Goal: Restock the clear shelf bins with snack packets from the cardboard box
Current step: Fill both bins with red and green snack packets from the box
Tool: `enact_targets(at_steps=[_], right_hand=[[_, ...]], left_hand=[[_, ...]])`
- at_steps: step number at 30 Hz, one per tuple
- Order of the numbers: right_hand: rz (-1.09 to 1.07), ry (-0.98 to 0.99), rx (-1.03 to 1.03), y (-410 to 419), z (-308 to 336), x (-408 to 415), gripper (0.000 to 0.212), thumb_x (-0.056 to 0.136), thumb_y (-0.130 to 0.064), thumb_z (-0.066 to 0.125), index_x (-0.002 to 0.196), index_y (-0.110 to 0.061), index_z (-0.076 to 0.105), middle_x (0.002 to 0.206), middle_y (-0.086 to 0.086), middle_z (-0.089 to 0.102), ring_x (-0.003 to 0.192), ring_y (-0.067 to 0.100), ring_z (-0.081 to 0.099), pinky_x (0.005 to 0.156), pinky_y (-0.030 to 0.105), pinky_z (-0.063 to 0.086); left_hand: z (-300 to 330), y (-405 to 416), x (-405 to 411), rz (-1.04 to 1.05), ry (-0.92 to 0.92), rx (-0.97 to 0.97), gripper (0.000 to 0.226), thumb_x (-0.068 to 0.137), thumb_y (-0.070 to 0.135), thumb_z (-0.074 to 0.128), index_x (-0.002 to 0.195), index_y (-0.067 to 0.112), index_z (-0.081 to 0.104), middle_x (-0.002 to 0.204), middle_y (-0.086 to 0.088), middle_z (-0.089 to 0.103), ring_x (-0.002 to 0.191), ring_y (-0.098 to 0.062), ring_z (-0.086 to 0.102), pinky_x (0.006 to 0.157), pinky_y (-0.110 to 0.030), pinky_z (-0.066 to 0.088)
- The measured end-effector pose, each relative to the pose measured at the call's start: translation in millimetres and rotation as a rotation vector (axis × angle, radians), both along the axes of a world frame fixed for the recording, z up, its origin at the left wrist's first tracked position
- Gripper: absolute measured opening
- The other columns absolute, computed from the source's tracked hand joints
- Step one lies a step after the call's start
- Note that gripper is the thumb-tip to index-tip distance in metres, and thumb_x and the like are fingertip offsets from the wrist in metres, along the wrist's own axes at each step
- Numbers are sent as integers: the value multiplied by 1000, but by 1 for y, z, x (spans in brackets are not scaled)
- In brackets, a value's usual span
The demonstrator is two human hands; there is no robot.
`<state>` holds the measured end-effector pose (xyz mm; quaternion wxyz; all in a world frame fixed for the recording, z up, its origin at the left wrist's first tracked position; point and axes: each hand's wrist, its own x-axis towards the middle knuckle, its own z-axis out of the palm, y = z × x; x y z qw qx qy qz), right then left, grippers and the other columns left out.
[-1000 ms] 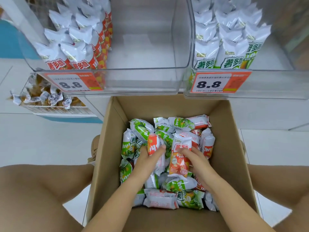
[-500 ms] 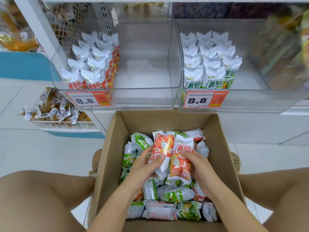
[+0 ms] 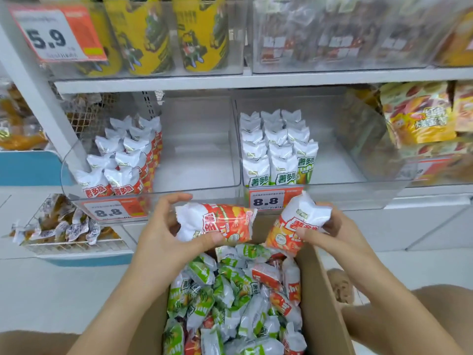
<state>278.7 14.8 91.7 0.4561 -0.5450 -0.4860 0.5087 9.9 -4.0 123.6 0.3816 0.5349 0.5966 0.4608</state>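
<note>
Both of my forearms reach up and forward from the lower corners, each hand lifted above the open cardboard box (image 3: 321, 290) and just below the front lip of the shelf bins. My left hand (image 3: 163, 226) grasps a red-and-white packet (image 3: 217, 222), thumb under its lower edge and fingers arched over its white end; the packet lies nearly level, long axis running left to right, white crimped end to the left and red end to the right. My right hand (image 3: 332, 231) grasps a second red packet (image 3: 297, 222), thumb across its front and fingers curled behind; this one is tilted, long axis running from lower left to upper right, white crimped end uppermost and orange-red end low, near the box's far edge. Below both, the box holds a loose heap of green and red packets (image 3: 230, 303). Straight ahead, the left clear bin (image 3: 194, 155) carries upright red packets (image 3: 122, 160) stacked along its left side, with a price tag (image 3: 112, 210) marked 8.8 on its front; the right clear bin (image 3: 340, 160) carries upright green packets (image 3: 276, 149) along its left side, over a second 8.8 tag (image 3: 271, 199).
</note>
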Motion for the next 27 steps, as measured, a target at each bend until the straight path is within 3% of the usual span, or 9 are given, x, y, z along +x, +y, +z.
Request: enact_targets(at_steps=[3,6,8,10,13,16,20,24,27], right_hand=[[-39,-9,157,21,38,29,45,69,-2,78,104,-23,60,90,-8,74,84,2,67,70,11,50],[-84,-11,246,40,65,52,59,47,-11,87,98,-26,61,86,-13,73,85,0,66,75,13,52],[-115,3,274,46,71,59,44,56,-19,80,95,-25,62,85,-14,73,84,2,65,75,14,52],[-89,-3,275,49,70,56,42,60,-28,83,96,-25,63,88,-11,73,84,4,66,75,18,54],[-41,-13,258,48,64,40,38,63,-26,79,97,-22,63,90,-11,74,86,5,67,72,21,55],[6,-9,235,49,64,16,44,58,-26,73,101,-21,63,89,-11,74,84,4,67,65,15,53],[75,4,216,59,73,-25,47,59,-17,78,102,-26,61,90,-1,74,75,9,71,64,20,57],[151,-52,237,79,84,-74,46,70,-7,79,98,-35,56,94,-1,70,74,9,71,71,22,57],[211,-161,264,99,88,-113,44,71,-14,81,96,-37,54,91,-12,68,77,1,68,69,14,51]], left_hand=[[26,20,18,-33,7,60,65,47,28,85,103,35,54,90,14,70,84,1,66,70,-12,50],[47,41,41,-96,55,115,57,52,32,85,101,31,57,95,26,67,89,5,63,77,-12,47],[56,51,50,-115,61,141,46,62,25,85,100,28,59,94,27,67,86,10,62,70,-4,44],[59,58,54,-121,67,151,46,59,35,82,101,30,62,95,23,68,86,8,63,70,-5,45],[56,61,52,-126,51,141,44,58,35,79,100,30,64,94,16,70,85,-1,67,70,-11,50],[57,59,33,-102,76,162,36,66,26,80,95,41,65,95,21,69,88,-1,66,73,-15,51],[61,66,-26,38,117,221,46,72,11,81,95,46,62,101,13,69,93,-7,66,73,-21,54],[69,81,-79,133,247,274,52,72,6,81,100,43,58,109,5,62,91,9,60,68,-5,46],[66,98,-105,127,325,253,55,71,12,82,104,47,56,111,13,62,100,5,58,73,-3,45]])
